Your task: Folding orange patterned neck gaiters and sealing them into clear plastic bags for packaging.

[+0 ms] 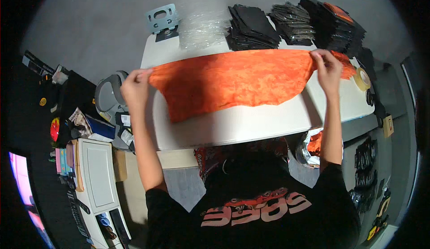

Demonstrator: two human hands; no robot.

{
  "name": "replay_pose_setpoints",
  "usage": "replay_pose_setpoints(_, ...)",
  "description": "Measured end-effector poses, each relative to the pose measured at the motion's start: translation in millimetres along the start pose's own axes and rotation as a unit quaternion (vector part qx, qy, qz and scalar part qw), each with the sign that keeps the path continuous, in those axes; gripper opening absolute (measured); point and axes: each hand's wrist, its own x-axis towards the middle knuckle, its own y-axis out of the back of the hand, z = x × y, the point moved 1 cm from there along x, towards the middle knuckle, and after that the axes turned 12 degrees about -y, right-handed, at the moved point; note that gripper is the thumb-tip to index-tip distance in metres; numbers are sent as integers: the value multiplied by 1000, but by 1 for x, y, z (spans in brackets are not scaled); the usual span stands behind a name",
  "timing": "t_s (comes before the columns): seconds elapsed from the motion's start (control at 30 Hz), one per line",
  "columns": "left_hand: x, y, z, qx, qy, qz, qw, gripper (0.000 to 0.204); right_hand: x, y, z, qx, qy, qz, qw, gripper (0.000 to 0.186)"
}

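Orange cloth point(233, 81) stretched between both hands' grip.

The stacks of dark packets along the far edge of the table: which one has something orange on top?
The rightmost stack, nearest the right hand. An orange piece lies on its top; the middle stack and the left stack show only black.

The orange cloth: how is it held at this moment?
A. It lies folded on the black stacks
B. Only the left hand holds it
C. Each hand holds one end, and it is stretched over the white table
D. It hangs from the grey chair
C: the left hand and the right hand each grip one end of the orange cloth, spread above the white table.
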Motion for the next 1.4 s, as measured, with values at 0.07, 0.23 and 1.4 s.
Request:
replay_pose_setpoints(0.07, 4, 38, 30, -46, 6, 24, 999, 20, 0, 41, -29, -58, 77, 37, 995, 7)
replay_pose_setpoints(0.23, 2, 109, 68, -106, -80, 100, 986, 11, -13, 82, -55, 62, 38, 59, 996, 8)
replay_pose_setpoints(1.4, -54, -146, 58, 101, -213, -183, 954, 33, -54, -145, -19, -190, 31, -204, 960, 35)
